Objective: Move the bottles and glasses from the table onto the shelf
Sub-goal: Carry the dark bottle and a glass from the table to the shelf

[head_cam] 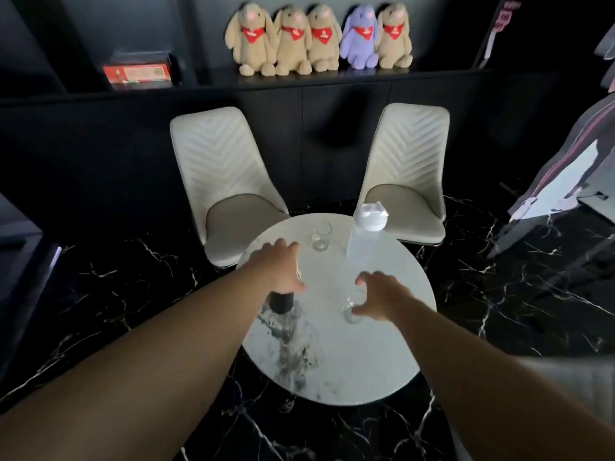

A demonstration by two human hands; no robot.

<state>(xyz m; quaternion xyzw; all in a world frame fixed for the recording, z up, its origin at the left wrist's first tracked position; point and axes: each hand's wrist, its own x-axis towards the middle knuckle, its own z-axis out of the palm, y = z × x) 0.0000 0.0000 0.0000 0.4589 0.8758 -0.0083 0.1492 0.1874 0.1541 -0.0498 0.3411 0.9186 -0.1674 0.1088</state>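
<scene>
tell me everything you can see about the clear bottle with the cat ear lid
The clear bottle stands upright on the far right part of the round marble table, in front of the right-hand chair. Its body looks like see-through, faintly bluish plastic; the white lid has two small pointed ears. Neither hand touches it, and the far glass stands apart to its left.

Two bare forearms are showing, with no sleeves, watches, bracelets or rings visible on them. The left hand (278, 269) and right hand (377, 299) are both uncovered and gloveless. A patch of pale grey clothing (572, 390) is showing beside the right arm.
</scene>
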